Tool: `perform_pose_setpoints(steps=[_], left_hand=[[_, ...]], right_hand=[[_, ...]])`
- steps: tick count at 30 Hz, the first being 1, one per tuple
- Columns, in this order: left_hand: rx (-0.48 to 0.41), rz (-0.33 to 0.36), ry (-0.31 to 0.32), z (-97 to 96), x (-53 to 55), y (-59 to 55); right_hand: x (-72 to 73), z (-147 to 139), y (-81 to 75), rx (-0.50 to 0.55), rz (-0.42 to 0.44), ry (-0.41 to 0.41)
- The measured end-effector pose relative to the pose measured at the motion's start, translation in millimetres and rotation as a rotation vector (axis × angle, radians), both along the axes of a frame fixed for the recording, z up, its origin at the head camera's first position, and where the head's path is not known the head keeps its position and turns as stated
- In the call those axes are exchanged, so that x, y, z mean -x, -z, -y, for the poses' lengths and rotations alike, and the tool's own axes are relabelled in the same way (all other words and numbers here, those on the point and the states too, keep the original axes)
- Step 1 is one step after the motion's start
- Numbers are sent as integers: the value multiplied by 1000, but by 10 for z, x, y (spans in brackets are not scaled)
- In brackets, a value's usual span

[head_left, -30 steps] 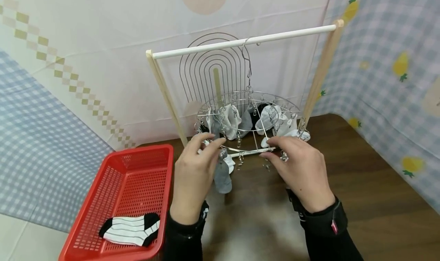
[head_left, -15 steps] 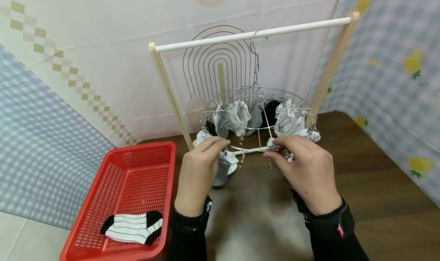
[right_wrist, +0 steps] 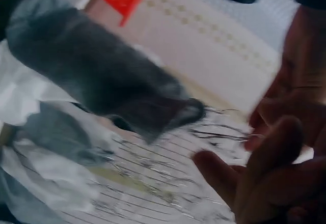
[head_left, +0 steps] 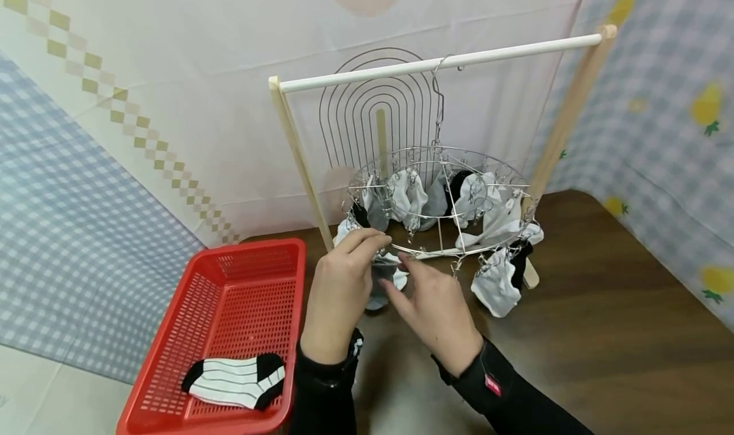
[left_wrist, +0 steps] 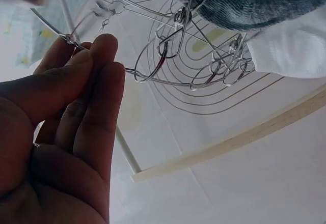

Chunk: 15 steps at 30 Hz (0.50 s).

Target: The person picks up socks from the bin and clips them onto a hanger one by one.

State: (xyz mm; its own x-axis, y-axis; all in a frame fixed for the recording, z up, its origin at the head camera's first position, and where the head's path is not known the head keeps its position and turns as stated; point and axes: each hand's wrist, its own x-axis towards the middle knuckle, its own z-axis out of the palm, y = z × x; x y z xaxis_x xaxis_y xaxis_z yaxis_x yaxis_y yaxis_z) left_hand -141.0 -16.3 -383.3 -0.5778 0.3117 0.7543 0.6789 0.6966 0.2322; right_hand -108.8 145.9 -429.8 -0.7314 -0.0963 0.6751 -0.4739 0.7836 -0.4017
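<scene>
A round wire sock hanger [head_left: 466, 251] with metal clips hangs from a white rod, and several grey, white and black socks dangle from it. My left hand [head_left: 346, 288] pinches the near-left part of its ring between thumb and fingers, as the left wrist view shows at the wire rim [left_wrist: 133, 72]. Beside it, my right hand [head_left: 438, 307] has its thumb and index finger spread, with nothing held between them. A grey sock [right_wrist: 102, 68] hangs from the ring close to both hands. At the right of the ring hang a white sock [head_left: 496, 285] and a black one.
A red plastic basket [head_left: 296, 295] stands at the left, with a white sock with black stripes [head_left: 229, 381] lying in it. The wooden stand's rod [head_left: 516, 51] spans above the hanger. A brown tabletop [head_left: 619, 333] extends to the right.
My right hand has left the ring's near-right side and moved left, next to my left hand. The ring has turned, bringing a white and a black sock to the near right.
</scene>
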Motion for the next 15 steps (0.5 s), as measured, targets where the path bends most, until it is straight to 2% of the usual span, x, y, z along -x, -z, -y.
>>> perform_pose_setpoints(steps=[4,7,15], left_hand=[[9,9,-8,3,-14,0],[14,15,5,2,-25,8],[11,12,30,23,-26,-15]], right_hand=[[148,38,66,119,81,-4],[184,49,95,186,104,8],[197,26,62,252,46,50]])
